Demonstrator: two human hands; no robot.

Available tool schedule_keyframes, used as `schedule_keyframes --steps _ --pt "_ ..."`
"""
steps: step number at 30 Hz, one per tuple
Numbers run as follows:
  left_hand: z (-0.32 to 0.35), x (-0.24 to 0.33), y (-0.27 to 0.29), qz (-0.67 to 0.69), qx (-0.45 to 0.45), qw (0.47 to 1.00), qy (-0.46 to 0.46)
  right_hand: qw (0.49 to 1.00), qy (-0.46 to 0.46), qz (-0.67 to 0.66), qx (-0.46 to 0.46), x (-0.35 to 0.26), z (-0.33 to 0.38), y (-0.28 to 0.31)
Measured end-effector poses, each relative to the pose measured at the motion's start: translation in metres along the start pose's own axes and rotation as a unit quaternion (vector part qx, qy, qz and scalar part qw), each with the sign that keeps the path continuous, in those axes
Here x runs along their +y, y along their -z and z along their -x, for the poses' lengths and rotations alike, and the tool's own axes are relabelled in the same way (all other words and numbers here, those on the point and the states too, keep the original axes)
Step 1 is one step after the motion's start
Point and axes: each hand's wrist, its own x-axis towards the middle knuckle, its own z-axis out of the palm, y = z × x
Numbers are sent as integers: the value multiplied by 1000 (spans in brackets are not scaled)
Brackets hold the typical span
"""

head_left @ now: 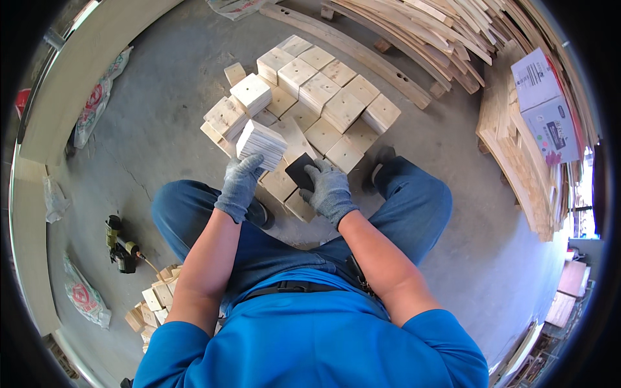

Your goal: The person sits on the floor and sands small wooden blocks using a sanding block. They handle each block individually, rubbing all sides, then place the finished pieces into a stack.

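Note:
My left hand [240, 184], in a grey knit glove, is closed on a wooden block [263, 143] whose layered side faces me. My right hand [330, 189], gloved alike, grips a flat black pad [300, 171]; whether it is a sanding pad I cannot tell. Block and pad are held apart, over the near part of a stack of wooden blocks [319, 92] on the floor between and beyond my knees. Many of these blocks have a small dark hole or knot on top. Two higher blocks [251, 94] stand at the stack's left.
A nail gun with a hose [121, 244] lies on the floor left of me, near loose wood pieces [155, 299]. Printed plastic sacks [86, 291] lie along the left. Long planks [414, 32] fill the far right, with a cardboard box [546, 107] on boards [511, 155].

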Motion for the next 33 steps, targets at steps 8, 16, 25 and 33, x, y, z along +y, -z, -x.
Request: schedule_keyframes --steps 8,16,25,33 --pt "31 10 -62 -278 -54 958 -40 978 -29 -158 131 29 6 12" --pt "47 -9 -64 -577 -61 797 -167 838 -14 -527 141 64 19 19" --pt "72 -13 -99 -708 -129 649 -246 937 16 -341 69 12 52 51" --pt "64 -8 -130 -724 -204 601 -270 914 -113 -377 98 17 51 65"
